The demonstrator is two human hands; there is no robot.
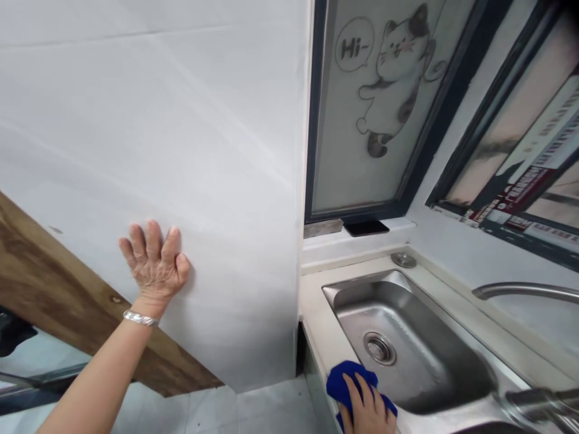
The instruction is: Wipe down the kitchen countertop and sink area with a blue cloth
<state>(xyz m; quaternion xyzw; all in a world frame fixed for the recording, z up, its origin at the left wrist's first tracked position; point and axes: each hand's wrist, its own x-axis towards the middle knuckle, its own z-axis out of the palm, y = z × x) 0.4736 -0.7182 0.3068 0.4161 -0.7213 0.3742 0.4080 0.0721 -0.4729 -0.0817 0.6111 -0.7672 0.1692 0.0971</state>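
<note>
My left hand lies flat with fingers spread against the white wall panel, and a silver bangle circles that wrist. At the lower right, my right hand grips a bunched blue cloth. The cloth rests on the front edge of the pale countertop, beside the near rim of the stainless steel sink. Part of the cloth is hidden beneath the fingers.
A metal faucet reaches over the sink from the right. A dark phone-like slab lies on the ledge below a frosted window with a cat drawing. A round metal drain cover sits at the back corner. Brown wooden trim crosses the left.
</note>
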